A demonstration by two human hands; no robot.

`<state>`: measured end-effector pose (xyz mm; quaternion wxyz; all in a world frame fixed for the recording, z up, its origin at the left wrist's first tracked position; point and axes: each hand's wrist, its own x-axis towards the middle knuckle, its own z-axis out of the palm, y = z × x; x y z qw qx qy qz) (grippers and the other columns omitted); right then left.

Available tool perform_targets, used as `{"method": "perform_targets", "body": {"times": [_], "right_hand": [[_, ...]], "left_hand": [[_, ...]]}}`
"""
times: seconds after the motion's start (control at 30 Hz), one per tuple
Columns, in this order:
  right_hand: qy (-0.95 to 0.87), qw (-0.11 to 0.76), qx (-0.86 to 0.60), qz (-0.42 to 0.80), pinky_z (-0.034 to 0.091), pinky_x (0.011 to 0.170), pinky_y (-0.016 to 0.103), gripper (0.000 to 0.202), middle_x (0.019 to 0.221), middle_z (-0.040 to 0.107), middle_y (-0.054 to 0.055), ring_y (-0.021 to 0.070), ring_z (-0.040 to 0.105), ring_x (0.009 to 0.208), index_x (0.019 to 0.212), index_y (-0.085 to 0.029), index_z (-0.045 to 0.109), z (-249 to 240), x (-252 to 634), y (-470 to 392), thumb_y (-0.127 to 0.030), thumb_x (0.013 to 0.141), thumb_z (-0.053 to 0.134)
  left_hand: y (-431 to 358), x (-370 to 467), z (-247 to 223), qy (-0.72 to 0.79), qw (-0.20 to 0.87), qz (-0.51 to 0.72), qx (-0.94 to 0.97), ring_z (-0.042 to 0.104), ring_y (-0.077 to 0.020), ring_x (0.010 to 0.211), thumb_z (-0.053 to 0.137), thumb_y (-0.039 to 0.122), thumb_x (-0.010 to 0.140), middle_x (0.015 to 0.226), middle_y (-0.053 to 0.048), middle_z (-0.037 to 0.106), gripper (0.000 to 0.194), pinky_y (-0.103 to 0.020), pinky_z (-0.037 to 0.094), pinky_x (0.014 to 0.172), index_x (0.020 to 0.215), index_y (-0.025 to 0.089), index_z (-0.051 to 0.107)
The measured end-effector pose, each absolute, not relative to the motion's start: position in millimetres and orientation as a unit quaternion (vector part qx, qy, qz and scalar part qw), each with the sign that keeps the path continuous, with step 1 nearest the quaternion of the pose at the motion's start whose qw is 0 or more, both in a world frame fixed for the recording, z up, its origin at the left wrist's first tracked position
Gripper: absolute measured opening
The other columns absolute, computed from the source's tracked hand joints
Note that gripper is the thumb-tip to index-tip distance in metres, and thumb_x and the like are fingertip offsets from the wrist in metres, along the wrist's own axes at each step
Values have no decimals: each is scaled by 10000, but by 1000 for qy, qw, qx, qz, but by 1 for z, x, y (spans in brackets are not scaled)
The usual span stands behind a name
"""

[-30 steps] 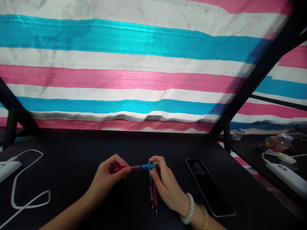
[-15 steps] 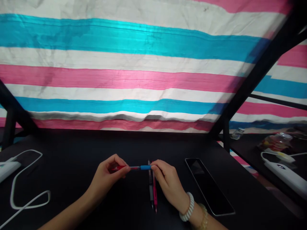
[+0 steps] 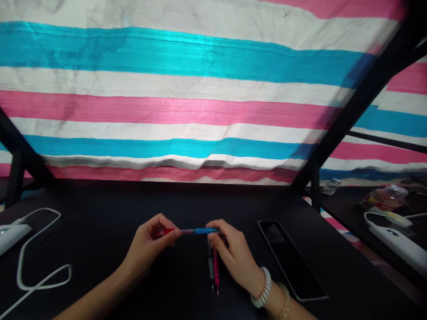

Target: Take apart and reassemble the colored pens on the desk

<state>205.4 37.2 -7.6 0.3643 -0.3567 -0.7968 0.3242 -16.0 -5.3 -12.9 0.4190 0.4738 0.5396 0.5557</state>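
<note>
Above the dark table, my left hand [image 3: 155, 240] pinches the red barrel of a pen [image 3: 202, 230] that lies level and points right. The pen has a clear middle section and a blue grip toward its tip. My right hand [image 3: 231, 249] curls around the tip end, thumb below and index finger above, with a gap between them where the tip shows; its fingers look loosened from the pen. Just beneath, a grey and black pen [image 3: 211, 264] and a pink pen [image 3: 216, 271] lie side by side, their far ends partly hidden by the right hand.
A black phone [image 3: 290, 258] lies to the right on the table [image 3: 110, 200]. At left are a white device [image 3: 13, 235] and its looping cable [image 3: 25, 258]. Another white device [image 3: 396, 244] and a jar [image 3: 392, 195] stand on a surface at far right. Striped sheeting [image 3: 187, 111] hangs behind.
My right thumb and index finger have parted from their pinch on the blue grip, so more of the pen's tip shows. The left hand keeps its hold.
</note>
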Motion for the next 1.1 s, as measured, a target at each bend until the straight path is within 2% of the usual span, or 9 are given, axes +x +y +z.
{"method": "perform_targets", "body": {"times": [0.1, 0.2, 0.3, 0.4, 0.47, 0.57, 0.77, 0.9, 1.1], "right_hand": [[-787, 383, -348, 336, 424, 676, 268, 184, 786, 604, -6, 159, 576, 684, 1122, -232, 490, -10, 205, 37, -196, 943, 509], [-798, 388, -341, 311, 411, 661, 264, 63, 746, 590, -5, 155, 569, 679, 935, -213, 515, -12, 205, 38, -200, 963, 461], [-811, 372, -348, 286, 394, 637, 261, 215, 705, 553, -5, 151, 544, 662, 794, -202, 538, -11, 206, 38, -264, 980, 450], [-801, 373, -359, 300, 405, 636, 249, 72, 761, 580, -10, 144, 556, 664, 995, -207, 558, -11, 206, 38, -243, 945, 520], [-797, 382, -357, 303, 413, 651, 245, 171, 826, 599, -4, 142, 567, 687, 1087, -211, 522, -12, 206, 38, -195, 919, 545], [-818, 373, -345, 270, 400, 675, 256, 62, 814, 582, 7, 151, 556, 724, 931, -205, 555, -12, 207, 39, -205, 948, 495], [-848, 329, -347, 228, 352, 653, 266, 215, 755, 549, 8, 156, 514, 706, 855, -199, 549, -12, 208, 38, -286, 1001, 418], [-861, 318, -344, 195, 316, 632, 272, 337, 686, 502, 5, 154, 459, 672, 712, -196, 449, -13, 206, 37, -275, 1018, 334], [-837, 308, -357, 280, 283, 584, 264, 392, 650, 452, -15, 126, 412, 597, 662, -200, 370, -10, 204, 37, -322, 1025, 288]], "left_hand": [[-5, -15, -12, 537, 420, 561, 470, 524, -100, 588, 774, 292, 719, 668, 30, 603, 235, -208, 401, 567, 681, 183, 569], [-4, -16, -13, 535, 423, 560, 471, 523, -101, 594, 772, 292, 720, 660, 33, 602, 239, -206, 395, 567, 682, 182, 564], [-5, -17, -15, 538, 425, 553, 474, 521, -95, 595, 772, 295, 724, 672, 37, 604, 240, -201, 389, 568, 689, 182, 563], [-6, -17, -17, 536, 428, 554, 472, 522, -91, 594, 767, 304, 734, 673, 41, 598, 237, -199, 389, 572, 698, 184, 565], [-6, -17, -17, 536, 428, 556, 470, 523, -90, 594, 767, 306, 736, 672, 41, 595, 239, -199, 390, 573, 697, 185, 565], [-5, -17, -17, 533, 427, 556, 473, 524, -90, 593, 770, 305, 733, 671, 43, 592, 243, -198, 393, 571, 696, 185, 562], [-6, -17, -15, 533, 421, 549, 487, 534, -86, 589, 772, 310, 736, 675, 46, 593, 236, -195, 403, 571, 709, 187, 572], [-8, -17, -16, 524, 423, 544, 500, 557, -94, 606, 778, 306, 728, 707, 32, 612, 217, -201, 426, 576, 723, 185, 598], [-8, -16, -16, 494, 401, 570, 520, 579, -113, 640, 778, 249, 713, 761, 6, 640, 185, -210, 467, 575, 704, 182, 606]]}}
